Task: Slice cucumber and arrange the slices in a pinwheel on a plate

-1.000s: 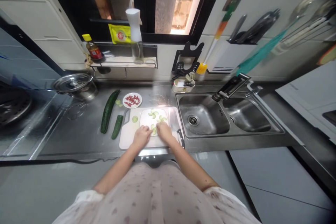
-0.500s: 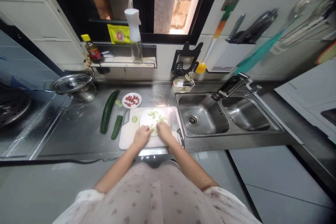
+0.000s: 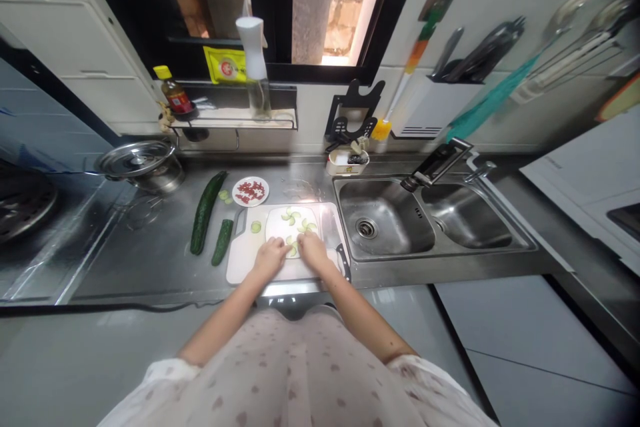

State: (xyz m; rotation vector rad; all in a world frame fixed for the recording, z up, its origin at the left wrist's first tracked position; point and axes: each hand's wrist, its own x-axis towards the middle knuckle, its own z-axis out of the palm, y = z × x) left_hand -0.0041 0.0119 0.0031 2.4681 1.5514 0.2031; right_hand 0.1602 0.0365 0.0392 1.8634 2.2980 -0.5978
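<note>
My left hand [image 3: 271, 255] and my right hand [image 3: 313, 251] are close together over the near part of a white plate [image 3: 274, 221]. Both have their fingers drawn together at thin cucumber slices [image 3: 292, 251] lying curved near the plate's front. Further groups of curved cucumber slices [image 3: 291, 215] rest toward the back and right of the plate. Under it is a white cutting board [image 3: 241, 260], with a round cucumber slice [image 3: 256, 227] on its left part. A knife with a black handle [image 3: 343, 262] lies at the board's right edge, its blade partly hidden by my right arm.
A whole cucumber [image 3: 206, 213] and a cut cucumber piece [image 3: 223, 242] lie left of the board. Behind it are a small plate [image 3: 250, 203] of chopped red pieces and cucumber ends [image 3: 225, 196]. A lidded pot [image 3: 157, 170] stands left, a double sink [image 3: 385, 213] right.
Both hands stay at the near cucumber slices with only slight finger movement. The whole view has shifted a little.
</note>
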